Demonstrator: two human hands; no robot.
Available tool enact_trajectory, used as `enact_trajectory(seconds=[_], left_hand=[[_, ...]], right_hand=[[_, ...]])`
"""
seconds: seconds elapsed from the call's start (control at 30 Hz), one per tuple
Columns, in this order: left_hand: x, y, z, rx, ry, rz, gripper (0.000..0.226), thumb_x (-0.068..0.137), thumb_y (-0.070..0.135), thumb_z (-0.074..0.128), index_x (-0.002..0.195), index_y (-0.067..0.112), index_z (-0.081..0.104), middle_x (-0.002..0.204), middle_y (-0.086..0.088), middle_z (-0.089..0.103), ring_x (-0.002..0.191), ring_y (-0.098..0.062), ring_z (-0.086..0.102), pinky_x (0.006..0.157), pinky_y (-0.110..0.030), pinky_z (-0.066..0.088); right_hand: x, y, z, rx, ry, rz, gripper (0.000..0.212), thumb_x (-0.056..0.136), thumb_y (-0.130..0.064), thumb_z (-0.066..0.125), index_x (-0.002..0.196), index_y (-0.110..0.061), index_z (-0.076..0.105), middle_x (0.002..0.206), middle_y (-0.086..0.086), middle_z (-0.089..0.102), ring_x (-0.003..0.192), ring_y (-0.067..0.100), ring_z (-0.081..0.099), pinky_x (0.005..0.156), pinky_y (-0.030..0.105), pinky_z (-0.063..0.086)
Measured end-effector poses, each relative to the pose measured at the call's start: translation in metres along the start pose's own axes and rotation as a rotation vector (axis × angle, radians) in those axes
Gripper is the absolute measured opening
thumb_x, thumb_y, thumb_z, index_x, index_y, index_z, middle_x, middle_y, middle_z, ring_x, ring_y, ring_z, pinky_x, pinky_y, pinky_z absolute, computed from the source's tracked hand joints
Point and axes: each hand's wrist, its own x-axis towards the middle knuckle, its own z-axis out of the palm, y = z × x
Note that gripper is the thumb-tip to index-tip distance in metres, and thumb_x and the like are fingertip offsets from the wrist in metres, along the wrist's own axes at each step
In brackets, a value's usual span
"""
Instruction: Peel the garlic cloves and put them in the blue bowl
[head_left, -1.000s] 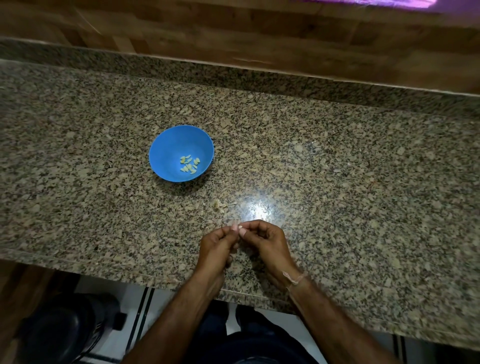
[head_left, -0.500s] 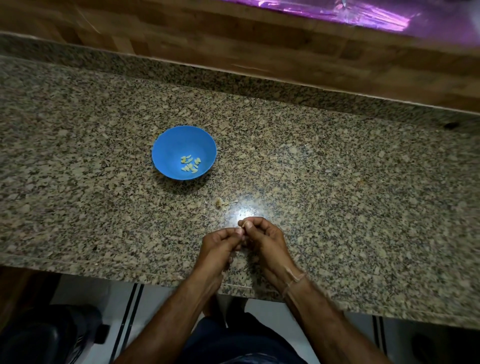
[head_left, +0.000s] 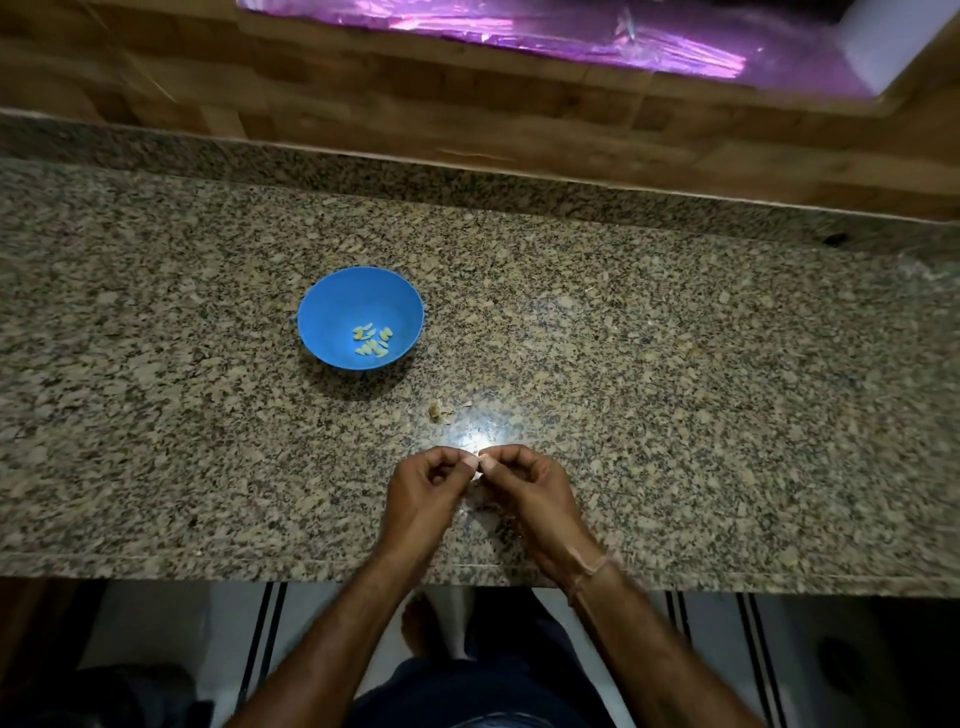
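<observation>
Fingers (head_left: 467, 464) of the left hand (head_left: 423, 488) and right hand (head_left: 535, 486) curl tip to tip, pinching one small garlic clove (head_left: 481, 460), mostly hidden between them, nearer the person than the blue bowl (head_left: 317, 296) and to its right. Peeled cloves (head_left: 372, 340) lie inside that bowl. The clove is probably light and firm, with brittle papery skin, and slick once bare. It is best nipped at one end with a nail.
</observation>
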Motion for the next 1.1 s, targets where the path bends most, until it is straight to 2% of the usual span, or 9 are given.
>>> enact_trajectory(seconds=[0.07,0.13,0.23,0.33,0.43,0.5,0.63,0.77,1.1], left_hand=[[0.002,0.002,-0.007,0.131,-0.039,0.055,0.009,0.096,0.021,0.074,0.090,0.018,0.079,0.082,0.003,0.078,0.079,-0.010,0.075,0.069,-0.021,0.057],[0.006,0.004,-0.012,0.231,-0.068,0.064,0.010,0.094,0.024,0.076,0.085,0.021,0.078,0.079,0.006,0.077,0.075,-0.005,0.072,0.066,-0.018,0.054],[0.013,0.002,-0.012,0.334,-0.053,0.050,0.011,0.093,0.030,0.076,0.085,0.023,0.076,0.077,0.008,0.076,0.073,-0.003,0.070,0.064,-0.021,0.053],[0.020,-0.012,-0.013,0.550,0.048,0.121,0.005,0.093,0.033,0.073,0.091,0.030,0.069,0.085,0.011,0.069,0.075,0.000,0.063,0.064,-0.026,0.049],[0.021,-0.030,-0.017,0.747,0.054,0.171,0.022,0.085,0.032,0.079,0.096,0.036,0.061,0.097,0.015,0.056,0.084,-0.005,0.059,0.068,-0.033,0.053],[0.021,-0.036,-0.015,0.814,0.070,0.184,0.028,0.083,0.030,0.082,0.094,0.036,0.057,0.098,0.015,0.052,0.088,-0.009,0.056,0.065,-0.032,0.048],[0.022,-0.037,-0.008,0.893,0.097,0.173,0.029,0.087,0.030,0.080,0.094,0.036,0.053,0.101,0.014,0.049,0.093,-0.013,0.053,0.064,-0.033,0.041],[0.022,-0.035,-0.006,0.915,0.110,0.163,0.027,0.089,0.030,0.079,0.096,0.035,0.053,0.102,0.013,0.049,0.093,-0.014,0.051,0.063,-0.033,0.036],[0.021,-0.035,-0.004,0.931,0.112,0.164,0.024,0.091,0.028,0.077,0.098,0.033,0.054,0.104,0.013,0.049,0.095,-0.013,0.048,0.065,-0.034,0.039]], right_hand=[[-0.002,-0.002,-0.007,-0.175,-0.017,-0.082,0.019,0.094,-0.015,0.077,0.106,0.000,0.074,0.100,0.020,0.078,0.096,0.036,0.076,0.088,0.042,0.063],[0.000,-0.004,-0.010,-0.260,-0.031,-0.126,0.019,0.092,-0.015,0.080,0.102,0.000,0.076,0.096,0.018,0.078,0.093,0.037,0.076,0.085,0.039,0.064],[0.010,-0.003,-0.012,-0.375,-0.013,-0.152,0.012,0.090,-0.017,0.082,0.092,-0.006,0.079,0.088,0.011,0.079,0.087,0.031,0.077,0.080,0.037,0.063],[0.028,0.002,-0.015,-0.655,0.071,-0.222,0.009,0.091,-0.019,0.079,0.082,-0.018,0.076,0.078,-0.002,0.076,0.074,0.014,0.073,0.070,0.030,0.060],[0.036,0.007,-0.013,-1.046,0.137,-0.288,0.013,0.090,-0.021,0.074,0.079,-0.024,0.069,0.073,-0.010,0.068,0.068,0.004,0.064,0.064,0.029,0.056],[0.035,0.011,-0.012,-1.171,0.163,-0.331,0.017,0.091,-0.018,0.070,0.077,-0.025,0.063,0.073,-0.011,0.062,0.067,0.004,0.056,0.060,0.027,0.048],[0.034,0.017,-0.013,-1.229,0.175,-0.394,0.016,0.092,-0.015,0.063,0.077,-0.021,0.059,0.075,-0.008,0.056,0.069,0.012,0.048,0.058,0.029,0.031],[0.035,0.020,-0.011,-1.276,0.174,-0.423,0.014,0.096,-0.016,0.061,0.081,-0.017,0.062,0.077,-0.002,0.059,0.071,0.016,0.049,0.061,0.032,0.035],[0.033,0.022,-0.010,-1.212,0.225,-0.414,0.017,0.095,-0.015,0.061,0.079,-0.020,0.061,0.076,-0.005,0.058,0.070,0.014,0.050,0.060,0.031,0.033]])
